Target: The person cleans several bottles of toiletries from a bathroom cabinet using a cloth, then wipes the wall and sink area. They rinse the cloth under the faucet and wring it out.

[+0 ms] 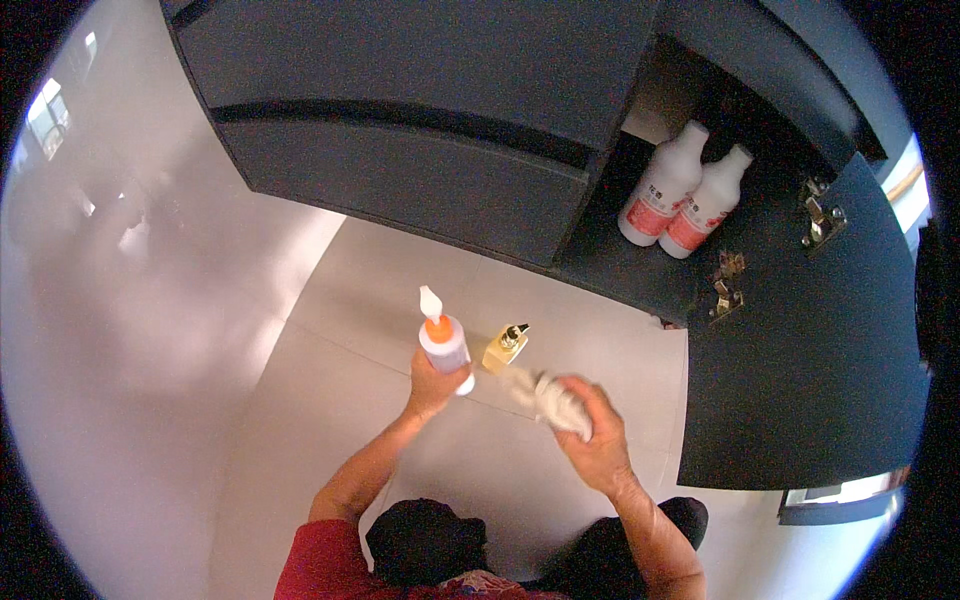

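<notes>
My left hand (434, 388) is closed around a white plastic bottle (446, 352) with an orange collar and a white nozzle, held upright, nozzle up. In my right hand (598, 440) is a whitish bottle (566, 408), tilted, its cream-coloured top pointing left; motion blur hides the details. Between the two hands a yellow bottle (504, 352) with a dark pump head stands on the pale tiled floor (370, 270). Neither hand touches that yellow bottle.
Ahead is a dark cabinet (400, 180). Two white bottles with pink labels (660, 190) stand in its open compartment at the right. The cabinet door (800, 390) hangs open on the right, metal hinges (822, 222) showing. My dark-clad knees (425, 540) are close below.
</notes>
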A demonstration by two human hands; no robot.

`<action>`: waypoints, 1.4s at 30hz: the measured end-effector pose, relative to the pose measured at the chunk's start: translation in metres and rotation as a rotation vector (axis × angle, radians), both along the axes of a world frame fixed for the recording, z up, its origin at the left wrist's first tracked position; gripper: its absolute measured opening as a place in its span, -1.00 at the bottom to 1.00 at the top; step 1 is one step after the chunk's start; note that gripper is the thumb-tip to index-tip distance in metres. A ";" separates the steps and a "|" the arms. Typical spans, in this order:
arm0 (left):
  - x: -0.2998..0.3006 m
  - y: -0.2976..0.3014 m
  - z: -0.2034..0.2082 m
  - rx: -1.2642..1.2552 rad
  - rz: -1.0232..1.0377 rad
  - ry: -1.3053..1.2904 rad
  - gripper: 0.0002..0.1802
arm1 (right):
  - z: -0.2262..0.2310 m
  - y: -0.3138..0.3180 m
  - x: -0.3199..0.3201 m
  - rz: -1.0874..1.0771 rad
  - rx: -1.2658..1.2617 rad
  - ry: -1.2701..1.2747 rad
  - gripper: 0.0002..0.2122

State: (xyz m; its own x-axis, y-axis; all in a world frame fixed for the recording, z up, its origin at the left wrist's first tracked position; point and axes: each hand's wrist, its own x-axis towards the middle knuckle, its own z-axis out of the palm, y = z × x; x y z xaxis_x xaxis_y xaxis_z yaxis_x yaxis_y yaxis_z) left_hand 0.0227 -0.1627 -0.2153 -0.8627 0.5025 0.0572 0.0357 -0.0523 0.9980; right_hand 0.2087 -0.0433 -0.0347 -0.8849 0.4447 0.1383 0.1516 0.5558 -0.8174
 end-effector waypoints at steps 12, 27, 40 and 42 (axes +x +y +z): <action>0.068 -0.012 0.121 0.253 -0.380 0.015 -0.30 | 0.040 -0.020 -0.063 -0.067 -0.172 0.361 -0.72; 0.059 -0.013 0.153 0.260 -0.499 -0.017 -0.24 | 0.046 -0.026 -0.049 0.065 0.351 0.660 -0.54; 0.069 -0.015 0.141 0.125 -0.586 -0.134 -0.19 | 0.032 -0.003 -0.048 -0.085 -0.823 0.362 -0.77; 0.070 -0.020 0.139 0.138 -0.589 -0.088 -0.20 | 0.014 -0.007 -0.048 -0.166 -0.812 0.332 -0.74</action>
State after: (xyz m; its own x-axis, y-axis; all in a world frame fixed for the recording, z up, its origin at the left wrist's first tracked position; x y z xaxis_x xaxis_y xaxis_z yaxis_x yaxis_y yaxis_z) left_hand 0.0926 -0.1823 -0.0760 -0.4469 0.8894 0.0965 -0.1210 -0.1669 0.9785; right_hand 0.1603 -0.0499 -0.0210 -0.7707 0.6362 -0.0372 -0.1361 -0.2213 -0.9656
